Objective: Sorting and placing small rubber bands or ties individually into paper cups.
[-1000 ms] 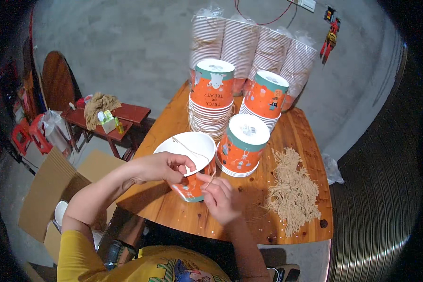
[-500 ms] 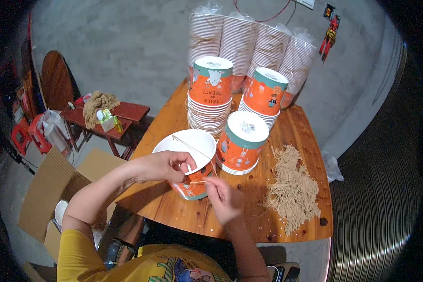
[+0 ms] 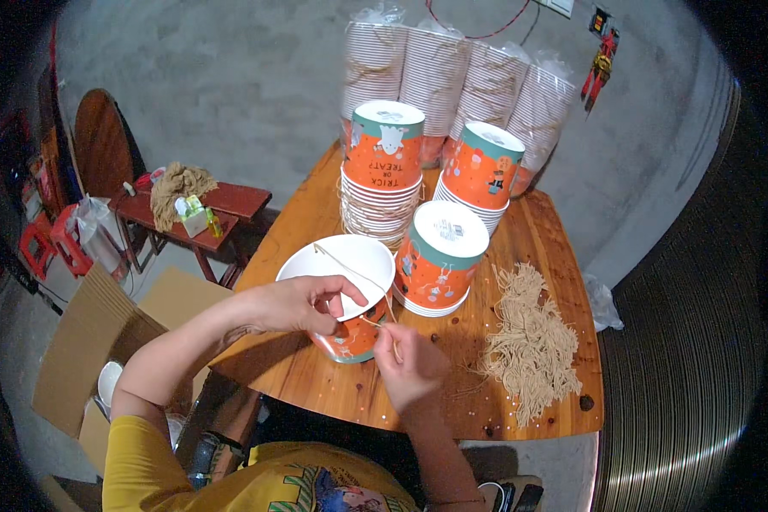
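Observation:
An orange and green paper bucket [image 3: 352,346] stands upright at the table's near edge, tipped slightly so its white inside shows. My left hand [image 3: 297,305] grips its near rim, thumb outside and fingers curled over the inside. A tan cord [image 3: 354,271] crosses the bucket's mouth and passes over the right side of the rim. On the near side, my right hand [image 3: 411,365] pinches a cord end that comes out of the wall below the rim. Whether that end is knotted is too small to tell.
A stack of upside-down paper buckets [image 3: 442,264] stands just right of the bucket, with two taller stacks behind. Bagged white stacks [image 3: 431,72] line the wall. A pile of tan cords [image 3: 533,346] lies at the right of the wooden table [image 3: 307,388]. An open carton [image 3: 85,358] sits lower left.
My right hand has drawn slightly right and down, its fingers now more closed around the cord end. My left hand and the bucket have barely shifted.

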Available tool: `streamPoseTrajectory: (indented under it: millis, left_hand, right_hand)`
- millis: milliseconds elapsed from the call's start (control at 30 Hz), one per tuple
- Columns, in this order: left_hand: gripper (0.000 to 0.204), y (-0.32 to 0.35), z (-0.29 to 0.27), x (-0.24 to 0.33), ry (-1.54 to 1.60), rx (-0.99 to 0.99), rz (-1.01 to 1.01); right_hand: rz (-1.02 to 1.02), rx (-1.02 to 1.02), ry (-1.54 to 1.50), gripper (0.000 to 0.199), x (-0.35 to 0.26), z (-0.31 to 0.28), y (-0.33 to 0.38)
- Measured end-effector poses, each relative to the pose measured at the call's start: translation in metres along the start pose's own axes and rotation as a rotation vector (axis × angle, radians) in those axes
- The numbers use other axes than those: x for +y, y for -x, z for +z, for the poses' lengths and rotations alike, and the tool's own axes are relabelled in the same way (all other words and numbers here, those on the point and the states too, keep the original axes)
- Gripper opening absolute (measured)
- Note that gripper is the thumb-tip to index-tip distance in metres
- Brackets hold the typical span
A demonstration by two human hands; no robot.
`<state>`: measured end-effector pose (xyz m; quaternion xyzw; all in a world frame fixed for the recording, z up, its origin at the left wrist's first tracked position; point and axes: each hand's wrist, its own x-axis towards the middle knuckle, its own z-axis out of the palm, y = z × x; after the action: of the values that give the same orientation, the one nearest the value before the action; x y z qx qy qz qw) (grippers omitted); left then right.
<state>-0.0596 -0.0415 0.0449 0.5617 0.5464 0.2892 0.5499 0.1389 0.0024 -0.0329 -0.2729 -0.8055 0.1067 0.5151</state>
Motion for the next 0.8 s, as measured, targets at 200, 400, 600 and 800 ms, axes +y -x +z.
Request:
streamPoseTrajectory:
  millis: [200,400,600,800]
  left_hand:
    - [0.046,0.000,0.001,0.000,-0.029,0.006,0.003]
    - [0.048,0.000,0.006,-0.001,-0.056,0.005,0.013]
    - [0.032,-0.011,0.020,-0.010,-0.207,-0.066,0.079]
    - [0.023,-0.036,0.037,-0.026,-0.370,0.026,0.115]
  right_hand:
    - [-0.029,-0.001,0.002,0.016,0.002,0.005,0.000]
    - [-0.039,-0.121,0.046,0.014,-0.001,0.003,-0.007]
    - [-0.163,0.008,0.219,0.014,0.011,0.001,0.009]
    - [-0.132,-0.070,0.325,0.013,0.017,-0.006,0.026]
